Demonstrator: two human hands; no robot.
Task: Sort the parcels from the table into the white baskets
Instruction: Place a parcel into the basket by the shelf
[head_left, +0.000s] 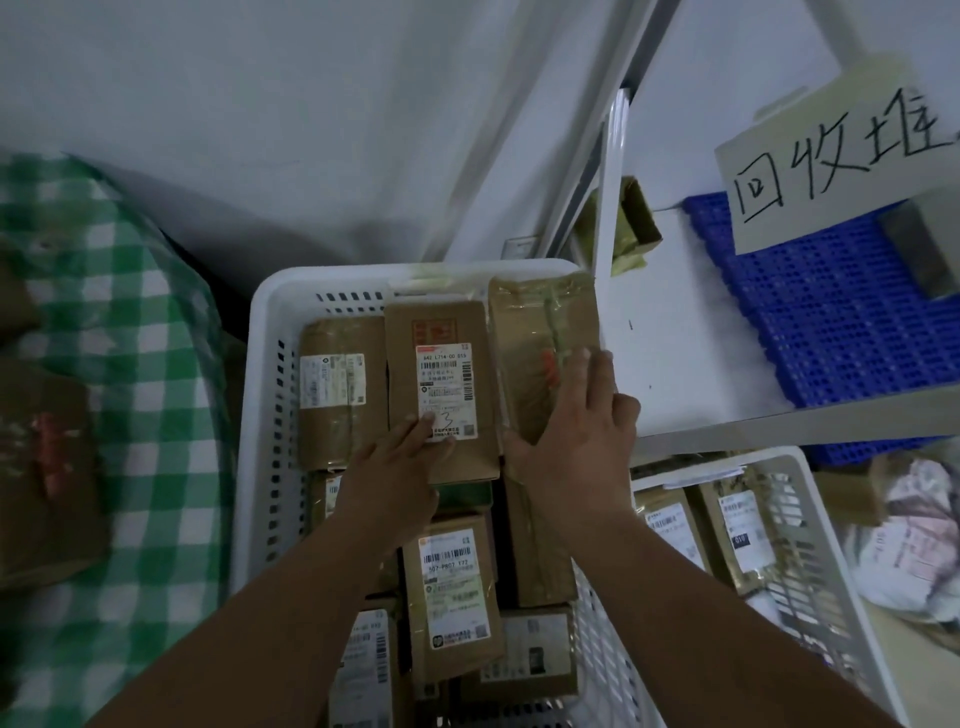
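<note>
1. Over the large white basket (262, 415) in the middle of the view, both hands reach forward and down onto the parcels.
2. The left hand (392, 473) is released, fingers straight, and the fingertips press on the lower edge of the middle parcel (441, 384), touching its white label.
3. The right hand (576, 441) is also spread flat, fingers straight and a little apart. It lies on the right parcel (535, 353), with the thumb at the near left edge of this parcel. It grasps nothing.
4. The middle parcel is a flat brown cardboard pack with a white barcode label and a red stamp above the label. The right parcel is brown, wrapped in shiny tape, with red print on it, and it leans on the basket's right wall.
5. Left of them lies a third brown parcel (340, 389) with a white label. So three parcels lie side by side in the far row.
6. Nearer to the person, more labelled parcels fill the same basket; at least four show, partly hidden by the arms.
7. A second white basket (810, 519) stands at the right, lower, with two labelled parcels showing inside.
8. At the left, a green checked cloth (130, 364) covers a surface, and brown parcels lie on it, blurred.
</note>
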